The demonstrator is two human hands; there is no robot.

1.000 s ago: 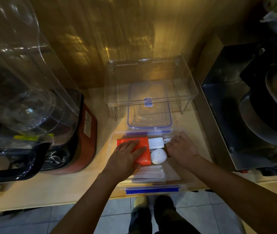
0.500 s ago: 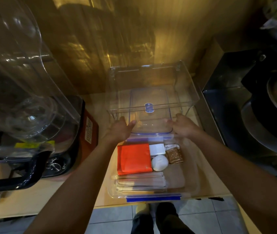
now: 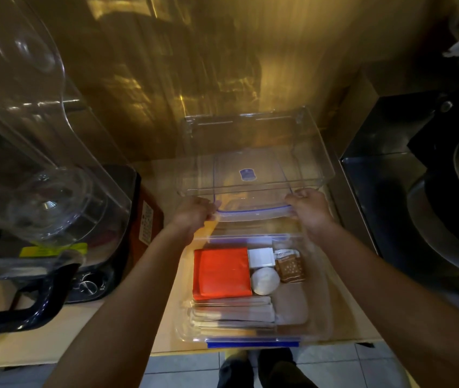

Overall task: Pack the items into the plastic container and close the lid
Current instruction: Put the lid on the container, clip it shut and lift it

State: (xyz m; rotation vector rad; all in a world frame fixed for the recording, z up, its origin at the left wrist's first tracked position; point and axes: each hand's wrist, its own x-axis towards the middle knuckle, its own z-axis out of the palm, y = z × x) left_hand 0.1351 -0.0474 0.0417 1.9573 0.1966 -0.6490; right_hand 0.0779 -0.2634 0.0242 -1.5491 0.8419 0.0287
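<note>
Dim kitchen counter [image 3: 343, 312], open plastic container [image 3: 318, 289] at its front edge holding an orange packet [image 3: 221, 271] and small items, left hand [image 3: 192, 214] and right hand [image 3: 309, 208] gripping the clear lid [image 3: 253, 203] by its near corners just behind the container

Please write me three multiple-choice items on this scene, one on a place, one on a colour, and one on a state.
1. Where does the white round item lie in the plastic container?
A. right of the orange packet
B. outside, on the counter
C. on the lid

2. What colour is the clip on the container's near edge?
A. red
B. blue
C. green

3. What is the lid's state?
A. shut on the container
B. held in both hands
C. lying on the floor

Answers: 1 A, it sits against the packet's right edge. 2 B, the strip along the near rim is blue. 3 B, the left hand and right hand grip its ends beyond the open container.
</note>
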